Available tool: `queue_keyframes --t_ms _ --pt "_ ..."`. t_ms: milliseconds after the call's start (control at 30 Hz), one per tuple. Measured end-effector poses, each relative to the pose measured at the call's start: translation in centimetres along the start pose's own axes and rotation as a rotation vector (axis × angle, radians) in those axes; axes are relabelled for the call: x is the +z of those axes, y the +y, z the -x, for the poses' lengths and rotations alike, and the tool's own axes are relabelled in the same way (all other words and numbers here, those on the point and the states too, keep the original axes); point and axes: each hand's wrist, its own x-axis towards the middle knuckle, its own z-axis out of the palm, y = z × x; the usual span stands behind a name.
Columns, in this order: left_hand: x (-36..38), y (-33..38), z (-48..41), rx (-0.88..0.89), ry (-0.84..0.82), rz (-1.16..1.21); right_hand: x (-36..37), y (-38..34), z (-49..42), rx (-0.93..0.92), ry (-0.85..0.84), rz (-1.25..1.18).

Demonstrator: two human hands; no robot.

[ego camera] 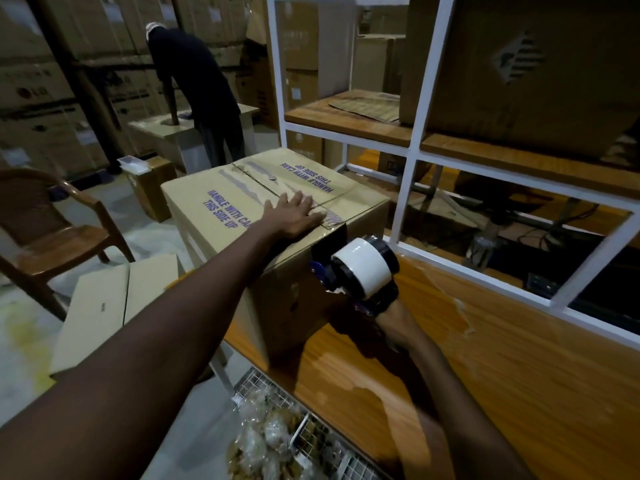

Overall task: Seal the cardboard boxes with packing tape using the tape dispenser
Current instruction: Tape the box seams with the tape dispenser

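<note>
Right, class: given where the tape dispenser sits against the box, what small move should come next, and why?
Probably draw the tape dispenser up over the near top edge and away along the centre seam of the cardboard box. The right hand grips its handle with its front against the box's near face at the seam's end, and the left hand presses flat on its top.

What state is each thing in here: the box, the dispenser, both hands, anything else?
cardboard box: upright on the table, top flaps shut, torn tape remnants along the seam.
left hand: flat, palm down, pressing on the flaps.
tape dispenser: roll loaded, head against the box's near top edge.
right hand: grips the dispenser's handle.
flattened cardboard: lying on the floor.
</note>
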Motion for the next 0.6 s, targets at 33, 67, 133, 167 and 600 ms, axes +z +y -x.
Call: queue_keyframes --t_ms 33,67,133,167,600 --pt "-0.2 -0.1 0.1 -0.024 0.011 0.03 0.4 0.1 -0.4 -0.007 -0.012 0.005" --pt "-0.1 -0.5 -0.1 -0.041 0.021 0.04 0.9 0.6 -1.0 -0.019 -0.03 0.015" --pt "0.1 -1.6 -0.4 -0.04 0.008 0.039 1.3 0.4 -1.6 0.009 -0.066 -0.008" --pt "0.0 -1.8 -0.4 -0.037 0.003 0.03 1.4 0.0 -1.7 0.019 -0.087 0.005" --pt "0.6 -2.3 -1.2 -0.005 0.011 0.029 9.4 -8.9 -18.3 0.011 0.083 0.641"
